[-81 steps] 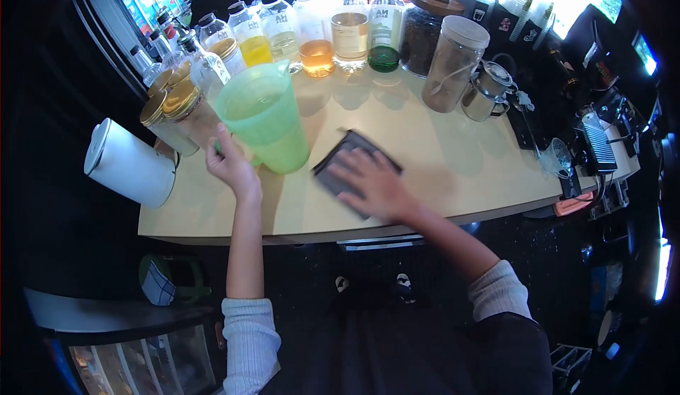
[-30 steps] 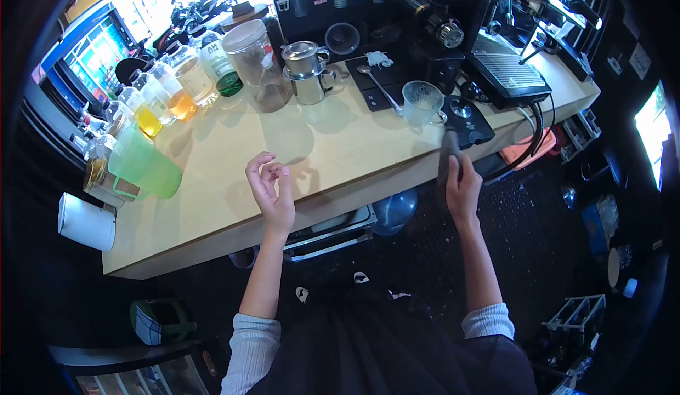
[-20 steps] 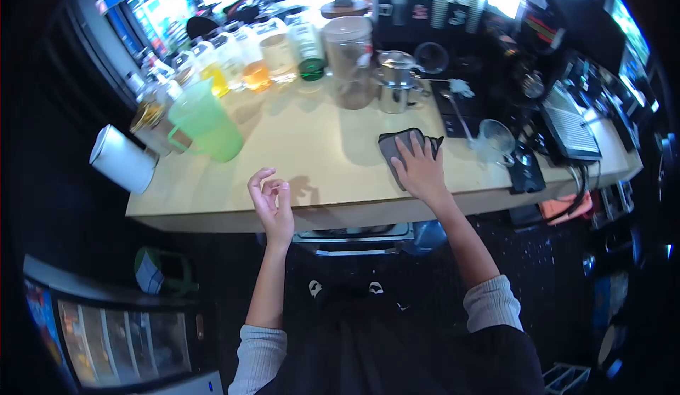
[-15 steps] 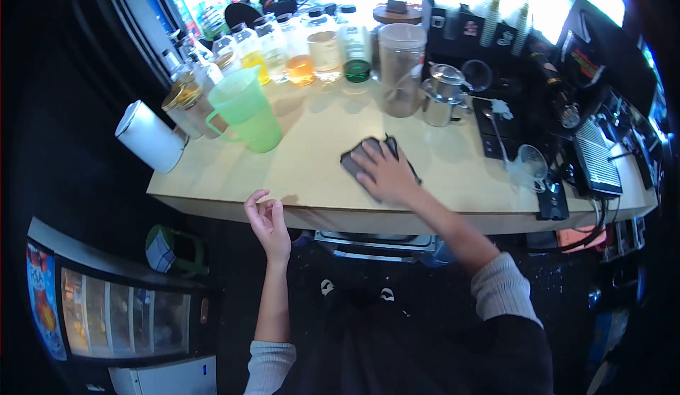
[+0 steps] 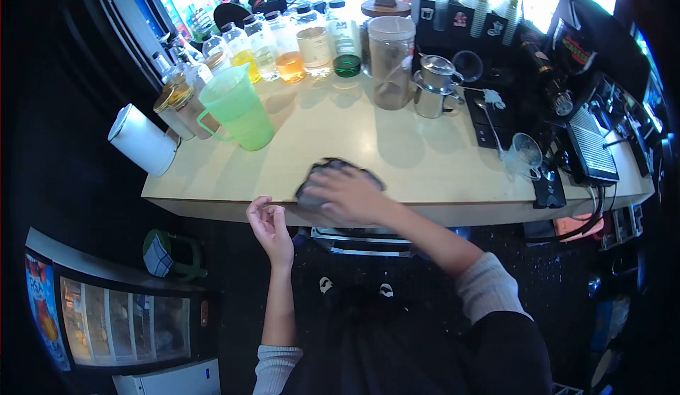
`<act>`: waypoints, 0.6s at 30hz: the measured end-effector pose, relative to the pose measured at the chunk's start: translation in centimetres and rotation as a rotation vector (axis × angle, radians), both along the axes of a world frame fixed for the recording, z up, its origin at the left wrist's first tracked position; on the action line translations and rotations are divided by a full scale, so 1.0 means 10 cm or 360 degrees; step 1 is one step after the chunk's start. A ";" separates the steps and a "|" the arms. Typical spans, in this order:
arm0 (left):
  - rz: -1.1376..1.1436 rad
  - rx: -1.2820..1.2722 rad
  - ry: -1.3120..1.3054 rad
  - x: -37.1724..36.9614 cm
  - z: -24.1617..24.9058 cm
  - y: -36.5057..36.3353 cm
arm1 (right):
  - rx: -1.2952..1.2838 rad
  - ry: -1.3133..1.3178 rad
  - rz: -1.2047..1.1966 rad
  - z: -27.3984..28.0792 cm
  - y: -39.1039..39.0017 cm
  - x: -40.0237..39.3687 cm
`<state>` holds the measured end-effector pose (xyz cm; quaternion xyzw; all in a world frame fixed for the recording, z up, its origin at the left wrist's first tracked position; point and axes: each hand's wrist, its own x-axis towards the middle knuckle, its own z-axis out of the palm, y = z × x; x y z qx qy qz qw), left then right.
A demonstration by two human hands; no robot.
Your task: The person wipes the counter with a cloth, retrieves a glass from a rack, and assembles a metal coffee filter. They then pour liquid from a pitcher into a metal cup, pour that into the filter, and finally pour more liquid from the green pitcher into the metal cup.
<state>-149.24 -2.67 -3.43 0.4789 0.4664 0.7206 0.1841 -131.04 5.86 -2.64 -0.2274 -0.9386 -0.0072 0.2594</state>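
Observation:
A dark grey cloth (image 5: 331, 163) lies bunched at the front edge of the wooden counter (image 5: 322, 122). My right hand (image 5: 347, 193) is pressed over it from above, slightly blurred, keeping the cloth under its palm and fingers. Just in front of the counter edge, my left hand (image 5: 273, 232) hangs in the air with loosely curled fingers and thumb apart, holding nothing. Left of the cloth stands a green translucent pitcher (image 5: 241, 108) with pale liquid in it. Behind and to the right are a tall lidded clear container (image 5: 391, 66) and a metal drip filter (image 5: 433, 87).
Several bottles (image 5: 312, 44) line the back of the counter. A white jug (image 5: 144, 140) stands at its left end. On the right are a black scale (image 5: 485, 122) with a spoon, a clear glass cup (image 5: 524, 156) and a ridged tray (image 5: 593, 144). Below left is a display fridge (image 5: 124, 321).
My right hand has slid the cloth left and toward me, from the middle of the counter to its front edge. My left hand has stayed nearly in place.

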 end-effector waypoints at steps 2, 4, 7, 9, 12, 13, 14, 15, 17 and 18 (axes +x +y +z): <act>-0.0093 -0.0034 -0.0048 0.15 -0.03 0.00 | -0.0171 0.0126 -0.0241 0.04 0.04 0.66; -0.0199 -0.0072 -0.0096 0.34 -0.05 0.01 | -0.0173 0.0108 -0.0760 0.10 -0.11 1.26; -0.0424 -0.0083 -0.0186 0.73 -0.01 0.07 | -0.0108 0.0143 -0.0956 0.11 -0.47 1.85; -0.0721 -0.0188 0.0025 0.98 0.03 0.12 | -0.0538 0.0278 -0.1000 0.26 -0.71 2.06; -0.1043 -0.0281 0.0130 1.44 0.10 0.19 | -0.1362 0.0944 -0.0854 0.32 -0.88 2.31; -0.1218 -0.0334 0.0202 1.59 0.13 0.20 | -0.1744 0.1466 -0.0642 0.33 -0.91 2.37; -0.1240 -0.0314 0.0207 1.73 0.20 0.18 | -0.1941 0.2069 -0.0452 0.38 -0.99 2.29; -0.1496 -0.0470 0.0040 1.86 0.28 0.15 | -0.1910 0.2079 -0.0456 0.49 -1.07 2.21; -0.1765 -0.0622 -0.0114 2.03 0.42 0.09 | -0.2132 0.2704 -0.0245 0.66 -1.21 2.11; -0.1870 -0.0747 -0.0161 2.08 0.47 0.08 | -0.2173 0.2688 -0.0131 0.69 -1.24 2.11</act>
